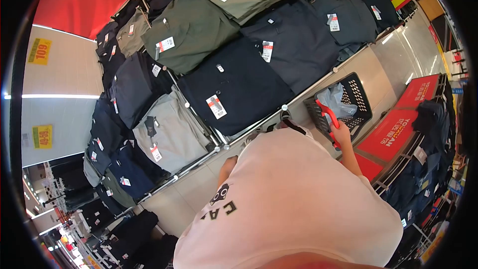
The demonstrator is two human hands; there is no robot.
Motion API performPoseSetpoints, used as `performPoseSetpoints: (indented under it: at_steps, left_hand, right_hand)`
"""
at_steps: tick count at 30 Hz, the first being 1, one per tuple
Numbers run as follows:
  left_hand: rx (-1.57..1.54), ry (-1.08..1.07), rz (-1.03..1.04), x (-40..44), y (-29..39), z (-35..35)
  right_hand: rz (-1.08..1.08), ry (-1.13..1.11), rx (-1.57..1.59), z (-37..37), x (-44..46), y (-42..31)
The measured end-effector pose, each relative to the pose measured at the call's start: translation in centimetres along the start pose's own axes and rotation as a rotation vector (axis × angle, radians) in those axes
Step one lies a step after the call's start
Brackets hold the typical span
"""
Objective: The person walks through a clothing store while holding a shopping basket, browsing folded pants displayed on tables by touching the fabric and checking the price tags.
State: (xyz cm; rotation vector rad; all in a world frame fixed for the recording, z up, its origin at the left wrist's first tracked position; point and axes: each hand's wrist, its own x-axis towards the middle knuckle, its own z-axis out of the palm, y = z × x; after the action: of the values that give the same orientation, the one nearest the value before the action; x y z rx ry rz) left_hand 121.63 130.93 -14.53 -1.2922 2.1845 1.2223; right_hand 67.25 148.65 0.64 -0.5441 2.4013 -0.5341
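basket (364, 100) is showing black | handle (328, 114) is showing red | bag (337, 103) is showing pale blue | trousers (239, 87) are showing navy, olive, grey

Clothing-shop interior. A pale panelled wall (59, 65), crossed by a bright horizontal strip (62, 96), bears yellow price signs (40, 51) reading 109 and 49-59; a red banner (84, 0) with white characters adjoins its upper edge. Metal rails (181, 173) border the central display stand (284, 107). The floor (199, 183) is of beige tile, glossy, with streaks of reflected light at upper right. Red panels (398, 125) with pale lettering line a second rack (400, 167). Lower left: further racks (57, 189) and small bright lights (33, 189).
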Motion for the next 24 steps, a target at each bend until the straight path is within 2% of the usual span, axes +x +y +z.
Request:
performPoseSetpoints:
  at_steps: [1,3,4,6,7,9,14,15,17,19,21,22,23,24]
  left_hand:
    - [-0.005,0.000,-0.005,0.1,1.0,-0.1]
    - [-0.769,-0.087,-0.428,0.7,2.7,-0.8]
    - [-0.771,-0.087,-0.433,0.2,4.7,-2.5]
    - [-0.297,-0.106,-0.154,-1.8,11.5,-8.1]
    - [-0.304,-0.105,-0.160,-1.3,12.7,-9.1]
    - [-0.643,-0.151,-0.456,0.0,14.5,-10.5]
    - [-0.643,0.129,-0.375,0.7,19.2,-12.8]
    - [-0.647,0.132,-0.379,0.8,20.1,-13.0]
    - [-0.790,0.316,-0.455,0.6,21.4,-13.8]
    - [-0.788,0.400,-0.438,2.0,19.4,-12.7]
    - [-0.544,0.509,-0.556,3.4,18.2,-12.3]
    - [-0.247,0.692,-0.581,4.0,19.1,-12.1]
    - [-0.257,0.702,-0.582,4.6,19.8,-11.9]
    - [-0.060,0.765,-0.657,5.1,20.4,-11.5]
  right_hand:
    - [-0.078,0.066,-0.018,-0.2,0.5,-0.1]
    - [-0.156,0.127,-0.038,-0.5,1.8,-0.3]
    - [-0.150,0.115,-0.028,-0.8,2.6,-1.2]
    - [-0.188,0.128,-0.036,-1.0,5.0,-1.7]
    - [-0.192,0.121,-0.041,-1.1,6.2,-1.6]
    - [-0.150,-0.002,-0.055,-1.6,8.6,-1.7]
    - [-0.195,-0.043,-0.161,-2.6,10.2,-1.3]
    - [-0.147,0.012,-0.164,-1.9,10.2,-0.8]
    - [-0.104,0.060,-0.167,-1.2,9.6,-0.8]
    - [-0.045,0.126,-0.086,-0.4,9.2,-1.4]
    - [-0.114,0.165,-0.039,-0.1,8.8,-1.4]
    - [-0.104,0.152,-0.021,-0.2,8.9,-1.3]
    - [-0.094,0.142,-0.009,-0.5,9.1,-1.2]
    - [-0.091,0.117,-0.020,-0.8,9.2,-1.0]
